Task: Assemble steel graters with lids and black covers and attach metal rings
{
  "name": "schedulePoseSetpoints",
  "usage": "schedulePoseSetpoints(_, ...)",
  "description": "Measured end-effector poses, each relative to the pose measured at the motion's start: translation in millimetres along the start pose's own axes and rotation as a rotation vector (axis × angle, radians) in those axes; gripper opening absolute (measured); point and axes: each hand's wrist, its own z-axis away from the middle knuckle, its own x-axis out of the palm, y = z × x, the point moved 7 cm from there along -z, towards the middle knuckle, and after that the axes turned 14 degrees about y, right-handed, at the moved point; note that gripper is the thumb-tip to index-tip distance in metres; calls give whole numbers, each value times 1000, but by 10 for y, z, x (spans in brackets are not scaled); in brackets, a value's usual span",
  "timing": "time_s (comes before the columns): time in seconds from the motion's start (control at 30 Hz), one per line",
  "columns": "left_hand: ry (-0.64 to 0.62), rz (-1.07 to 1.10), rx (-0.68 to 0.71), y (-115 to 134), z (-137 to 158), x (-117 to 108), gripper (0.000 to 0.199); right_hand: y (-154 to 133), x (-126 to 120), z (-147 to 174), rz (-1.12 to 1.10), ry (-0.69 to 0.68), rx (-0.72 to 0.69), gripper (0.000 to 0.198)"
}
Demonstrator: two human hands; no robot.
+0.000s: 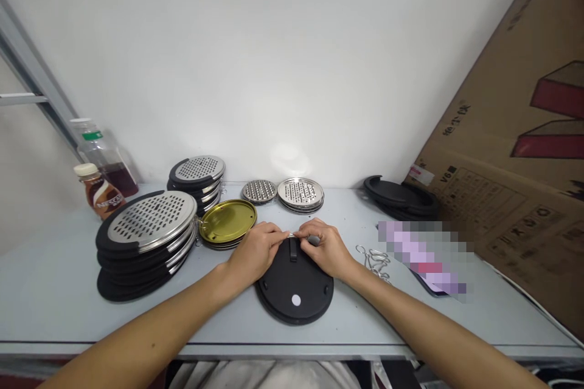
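A round black disc (294, 301) with a raised tab and a white round sticker lies on the table in front of me. At its far edge, my left hand (260, 249) is closed, thumb and fingertips pinching a small metal wire clip (292, 235). Across from it, my right hand (327, 248) is closed too, its fingertips pressing the same clip; the fingers hide most of it. Loose bent wire clips (376, 264) lie to the right of my right hand. Left of my left hand sits a stack of round gold-coloured plates (228, 222).
Stacked black-rimmed round graters (150, 222) stand at left, with another stack (196, 173) behind. Bare metal grater discs (301, 192) lie by the wall. Black rings (401, 197), a pixelated flat item (424, 258) and a big carton (515, 194) are at right. Bottles (98, 191) stand far left.
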Motion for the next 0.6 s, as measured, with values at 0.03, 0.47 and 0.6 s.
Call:
schedulePoseSetpoints(0.03,-3,-1,5,2,1,4,26,-4,0,0,2,1,-1,26)
schedulePoseSetpoints(0.47,-34,-93,86,62,-10,19,28,-42,-6,8,31,-2,-12,26)
schedulePoseSetpoints(0.6,-64,-124,101,62,-11,43,29,-32,-18,10,71,16,-12,25)
